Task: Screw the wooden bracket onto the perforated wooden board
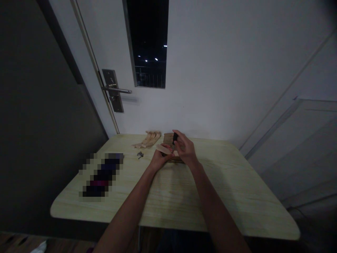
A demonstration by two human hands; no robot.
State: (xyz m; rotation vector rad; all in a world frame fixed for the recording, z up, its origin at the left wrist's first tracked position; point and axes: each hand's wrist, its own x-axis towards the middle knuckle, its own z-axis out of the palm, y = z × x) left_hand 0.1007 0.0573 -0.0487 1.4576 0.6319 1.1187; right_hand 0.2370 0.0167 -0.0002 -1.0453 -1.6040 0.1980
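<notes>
My left hand is closed around a flat pale wooden piece, holding it just above the table. My right hand pinches a small dark object between thumb and fingers, right beside the wooden piece. Under and behind both hands lies a brown wooden board or block, partly hidden by the fingers.
Several curved pale wooden slats lie at the far edge of the light wood table. A small dark metal bit sits left of my hands, and a blurred dark object lies further left. A white door with a metal handle stands behind.
</notes>
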